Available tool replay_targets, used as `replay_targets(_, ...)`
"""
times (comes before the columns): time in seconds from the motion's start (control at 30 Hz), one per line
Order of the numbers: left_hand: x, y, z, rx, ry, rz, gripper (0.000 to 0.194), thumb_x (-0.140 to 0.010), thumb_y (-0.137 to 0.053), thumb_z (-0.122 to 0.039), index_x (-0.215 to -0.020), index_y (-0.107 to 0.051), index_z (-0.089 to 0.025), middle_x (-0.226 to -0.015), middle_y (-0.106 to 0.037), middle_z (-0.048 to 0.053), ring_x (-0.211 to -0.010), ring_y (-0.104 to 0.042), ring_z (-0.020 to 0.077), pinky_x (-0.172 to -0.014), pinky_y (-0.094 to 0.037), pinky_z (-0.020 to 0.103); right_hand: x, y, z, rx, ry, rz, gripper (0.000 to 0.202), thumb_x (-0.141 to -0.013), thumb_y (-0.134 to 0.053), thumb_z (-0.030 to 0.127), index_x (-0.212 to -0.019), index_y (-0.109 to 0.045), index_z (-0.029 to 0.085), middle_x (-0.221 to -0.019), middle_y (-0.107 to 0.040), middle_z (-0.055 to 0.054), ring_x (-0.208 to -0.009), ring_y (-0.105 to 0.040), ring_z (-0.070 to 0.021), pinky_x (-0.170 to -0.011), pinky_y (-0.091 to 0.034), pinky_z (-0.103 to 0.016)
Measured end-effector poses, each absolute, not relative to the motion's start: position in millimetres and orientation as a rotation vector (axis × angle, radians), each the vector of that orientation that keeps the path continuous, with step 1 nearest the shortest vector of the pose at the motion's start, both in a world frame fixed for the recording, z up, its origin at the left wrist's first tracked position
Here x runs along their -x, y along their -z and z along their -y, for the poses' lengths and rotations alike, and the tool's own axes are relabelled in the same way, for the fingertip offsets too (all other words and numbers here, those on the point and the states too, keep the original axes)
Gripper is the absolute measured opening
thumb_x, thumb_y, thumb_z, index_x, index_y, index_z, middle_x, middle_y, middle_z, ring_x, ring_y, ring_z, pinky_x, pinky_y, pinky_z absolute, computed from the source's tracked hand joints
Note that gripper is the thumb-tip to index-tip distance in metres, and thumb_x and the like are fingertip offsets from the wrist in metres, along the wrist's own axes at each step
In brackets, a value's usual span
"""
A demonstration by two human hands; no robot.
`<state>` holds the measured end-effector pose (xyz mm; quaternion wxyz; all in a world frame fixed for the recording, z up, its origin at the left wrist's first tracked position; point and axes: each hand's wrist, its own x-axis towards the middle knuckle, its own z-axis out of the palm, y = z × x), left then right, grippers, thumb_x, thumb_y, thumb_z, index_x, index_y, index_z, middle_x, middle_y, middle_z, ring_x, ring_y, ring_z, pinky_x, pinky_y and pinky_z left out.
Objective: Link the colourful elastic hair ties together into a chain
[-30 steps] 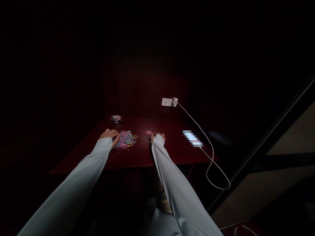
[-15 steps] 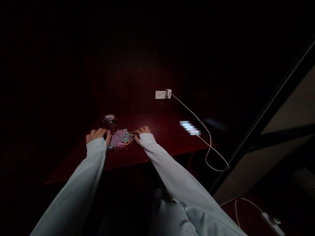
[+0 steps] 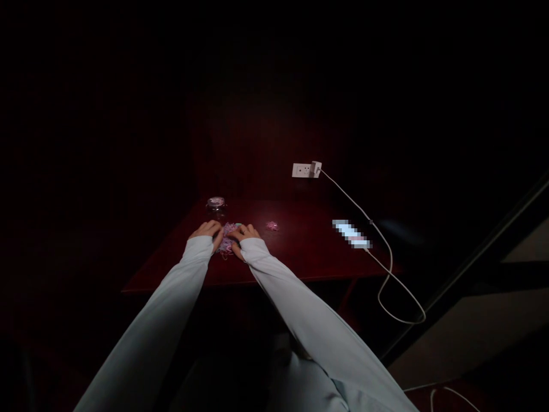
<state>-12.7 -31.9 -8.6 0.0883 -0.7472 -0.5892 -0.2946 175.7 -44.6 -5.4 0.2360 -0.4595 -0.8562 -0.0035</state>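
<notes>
A heap of small colourful hair ties [image 3: 225, 247], mostly purple and pink, lies on the dark red table between my hands. From the left, my left hand [image 3: 206, 230] bends its fingers in on the ties. My right hand [image 3: 246, 233] has its fingers curled onto the heap's right side, thumb lower down. Both hands appear closed on ties, though the fingertips are partly hidden in the heap. A smaller clump of pink hair ties [image 3: 272, 226] lies apart, right of my right hand. Behind my left hand stands a clear jar [image 3: 216, 209] with a lid on.
A lit phone [image 3: 351, 233] lies on the right of the table [image 3: 300, 257]. Its white cable [image 3: 390, 252] loops over the table's edge and up to a charger [image 3: 316, 168] in the wall socket [image 3: 301, 170]. A dark-framed panel [image 3: 467, 320] stands to the right.
My view has turned left, so things sit farther right. My hands have drawn closer together over the heap. The pink clump now shows beside my right hand.
</notes>
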Motion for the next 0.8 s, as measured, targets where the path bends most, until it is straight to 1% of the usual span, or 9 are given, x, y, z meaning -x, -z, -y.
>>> replay_targets(0.13,15.4,6.5,33.5,2.137,0.9,1.825,0.024,-0.099,-0.05,-0.031,-0.099,-0.073,-0.024,-0.118,-0.074,0.009,-0.109,-0.062,0.0287,-0.091,-0.05,0.039,-176.8,7.4,44.2,1.225,-0.054,2.339,0.033,-0.099,-0.061,0.026,-0.128,-0.077,0.029,-0.129,-0.063,-0.008,-0.121,-0.048,-0.026,-0.103,-0.044,-0.039)
replay_targets(0.23,18.6,6.7,34.1,2.017,0.9,1.93,0.023,-0.098,-0.051,-0.031,-0.101,-0.073,-0.025,-0.12,-0.073,0.009,-0.112,-0.062,0.0306,-0.09,-0.049,0.041,-176.9,8.7,43.4,1.26,-0.071,2.29,0.033,-0.098,-0.062,0.026,-0.128,-0.077,0.026,-0.127,-0.064,-0.009,-0.121,-0.048,-0.0267,-0.103,-0.043,-0.039)
replay_targets(0.33,19.2,7.5,34.2,2.044,0.865,1.945,0.022,-0.096,-0.053,-0.032,-0.103,-0.072,-0.024,-0.121,-0.074,0.01,-0.113,-0.061,0.0323,-0.09,-0.048,0.043,-177.3,8.9,42.6,1.286,-0.078,2.255,0.033,-0.098,-0.062,0.026,-0.127,-0.078,0.024,-0.125,-0.064,-0.01,-0.121,-0.047,-0.0271,-0.102,-0.043,-0.039)
replay_targets(0.5,16.5,7.4,35.2,2.161,0.812,1.932,0.013,-0.091,-0.059,-0.029,-0.098,-0.069,-0.025,-0.102,-0.078,0.005,-0.108,-0.061,0.0297,-0.089,-0.046,0.04,-178.8,8.9,41.2,1.293,-0.113,2.221,0.033,-0.098,-0.061,0.024,-0.126,-0.077,0.023,-0.121,-0.064,-0.009,-0.118,-0.047,-0.0257,-0.104,-0.042,-0.038)
replay_targets(0.67,14.8,7.4,36.1,2.164,0.806,1.933,0.012,-0.091,-0.059,-0.031,-0.097,-0.068,-0.026,-0.102,-0.078,0.004,-0.105,-0.063,0.0272,-0.085,-0.046,0.036,-179.3,7.6,42.7,1.249,-0.115,2.214,0.03,-0.099,-0.06,0.023,-0.123,-0.077,0.026,-0.12,-0.065,-0.006,-0.118,-0.048,-0.0246,-0.104,-0.042,-0.037)
replay_targets(0.8,14.1,7.3,35.6,2.202,0.77,1.931,0.017,-0.091,-0.062,-0.037,-0.1,-0.07,-0.025,-0.103,-0.078,0.005,-0.105,-0.064,0.0275,-0.085,-0.047,0.036,-180.4,7.4,44.6,1.175,-0.091,2.303,0.027,-0.099,-0.062,0.026,-0.119,-0.08,0.029,-0.128,-0.065,-0.005,-0.121,-0.047,-0.0247,-0.106,-0.041,-0.037)
